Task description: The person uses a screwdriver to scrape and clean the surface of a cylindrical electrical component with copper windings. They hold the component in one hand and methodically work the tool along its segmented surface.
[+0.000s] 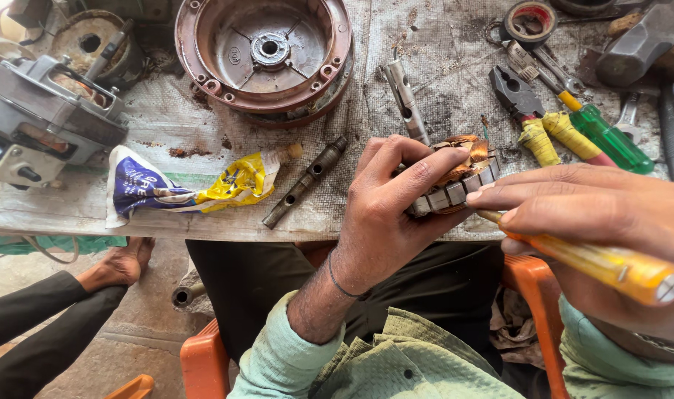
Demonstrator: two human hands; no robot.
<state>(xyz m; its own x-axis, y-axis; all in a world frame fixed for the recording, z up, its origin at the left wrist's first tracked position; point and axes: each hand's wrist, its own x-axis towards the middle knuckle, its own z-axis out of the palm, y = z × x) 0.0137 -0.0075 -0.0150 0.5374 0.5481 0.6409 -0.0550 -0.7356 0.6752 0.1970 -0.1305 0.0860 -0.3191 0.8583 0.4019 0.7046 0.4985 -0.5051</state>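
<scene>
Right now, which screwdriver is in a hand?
The orange-handled screwdriver, gripped in the right hand. The green-handled screwdriver lies untouched on the bench beside the pliers.

View: head camera, one only
Facing: steeply down, over the lap toward the bench (204,222)
Nearness: close to the hands

A motor repair workshop: grimy cloth-covered desk (440,89) strewn with tools, rusty round motor housing (263,52) at 12 o'clock, yellow-handled pliers (532,118) and green screwdriver (606,137) at 2 o'clock, grey motor body (45,111) at 10 o'clock
</scene>
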